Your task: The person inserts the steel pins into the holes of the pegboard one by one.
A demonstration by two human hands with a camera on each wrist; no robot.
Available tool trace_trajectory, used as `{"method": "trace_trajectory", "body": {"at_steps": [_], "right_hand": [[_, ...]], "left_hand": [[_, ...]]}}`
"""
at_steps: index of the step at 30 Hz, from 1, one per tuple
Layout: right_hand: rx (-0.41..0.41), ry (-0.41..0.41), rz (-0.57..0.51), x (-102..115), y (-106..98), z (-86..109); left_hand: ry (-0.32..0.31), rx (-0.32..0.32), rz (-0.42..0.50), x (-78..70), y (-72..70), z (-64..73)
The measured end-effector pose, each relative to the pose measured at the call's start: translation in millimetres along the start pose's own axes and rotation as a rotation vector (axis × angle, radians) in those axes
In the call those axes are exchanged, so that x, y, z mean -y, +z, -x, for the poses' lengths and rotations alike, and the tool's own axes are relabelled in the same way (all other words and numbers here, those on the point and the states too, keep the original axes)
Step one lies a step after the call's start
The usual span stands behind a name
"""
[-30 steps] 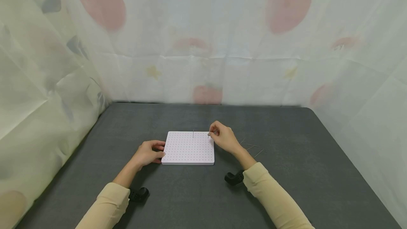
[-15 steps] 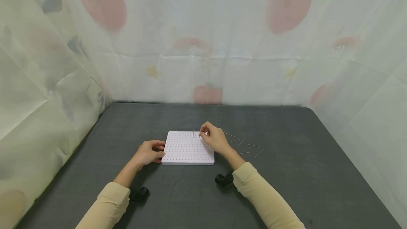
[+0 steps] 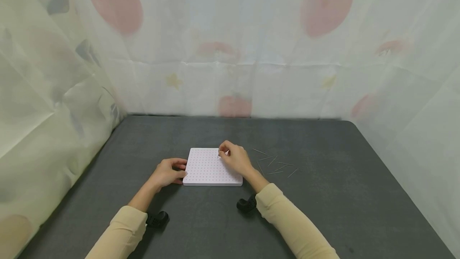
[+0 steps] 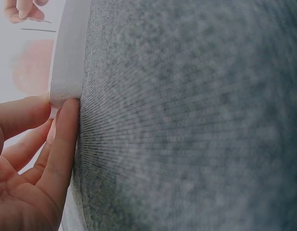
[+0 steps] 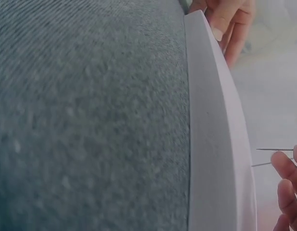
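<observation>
A white board with a grid of small holes [image 3: 205, 167] lies flat on the table. At its left edge, my left hand [image 3: 167, 173] grips it, thumb on top and a finger along the side wall, as the left wrist view shows. Over the board's back part is my right hand [image 3: 237, 159], pinching a thin metal pin [image 5: 273, 149] between thumb and index finger. The pin's tip points at the board and, in the right wrist view, looks just clear of it. Close beside it, another metal pin [image 4: 37, 30] stands upright in the board.
Several loose metal pins [image 3: 285, 164] lie scattered on the dark grey table [image 3: 323, 195], right of the board. Black devices are strapped at the left wrist [image 3: 157, 220] and right wrist [image 3: 246, 204]. A patterned curtain [image 3: 287, 91] hangs behind the table and along both sides.
My right hand has moved left across the board with the pin, up to the standing pin. More loose pins show on the table where my arm covered them. My left hand has stayed put.
</observation>
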State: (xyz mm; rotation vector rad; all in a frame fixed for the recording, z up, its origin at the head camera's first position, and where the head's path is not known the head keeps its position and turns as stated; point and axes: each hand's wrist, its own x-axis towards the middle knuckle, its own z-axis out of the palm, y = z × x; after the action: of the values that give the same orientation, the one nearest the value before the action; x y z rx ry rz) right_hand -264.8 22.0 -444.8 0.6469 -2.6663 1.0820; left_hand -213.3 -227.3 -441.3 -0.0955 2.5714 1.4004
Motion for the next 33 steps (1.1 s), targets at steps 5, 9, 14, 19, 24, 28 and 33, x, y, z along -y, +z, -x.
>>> {"method": "trace_trajectory", "body": {"at_steps": [5, 9, 14, 19, 24, 28, 33], "right_hand": [[0.005, -0.01, 0.047, 3.8, 2.9, -0.8], [0.005, -0.02, 0.081, 7.0, 3.4, -0.1], [0.011, -0.036, 0.121, 8.3, 4.6, 0.1], [0.012, -0.061, 0.162, 8.7, 5.7, -0.1], [0.013, -0.085, 0.188, 8.1, 7.4, -0.4], [0.014, -0.095, 0.198, 7.2, 9.7, -0.7], [0.006, -0.101, 0.206, 7.2, 11.1, -1.4]], "left_hand": [[-0.003, -0.007, -0.006, -1.2, 0.3, 1.0], [0.006, -0.004, -0.005, -0.7, 0.7, 1.9], [0.01, -0.002, 0.001, 0.1, 0.4, 1.7], [0.015, -0.002, 0.0, -0.1, 0.0, 1.5], [0.018, -0.002, -0.004, -0.9, -0.2, 2.0], [0.015, -0.005, -0.011, -1.1, -0.2, 2.1], [0.003, -0.012, -0.01, 0.5, 0.8, 1.6]]}}
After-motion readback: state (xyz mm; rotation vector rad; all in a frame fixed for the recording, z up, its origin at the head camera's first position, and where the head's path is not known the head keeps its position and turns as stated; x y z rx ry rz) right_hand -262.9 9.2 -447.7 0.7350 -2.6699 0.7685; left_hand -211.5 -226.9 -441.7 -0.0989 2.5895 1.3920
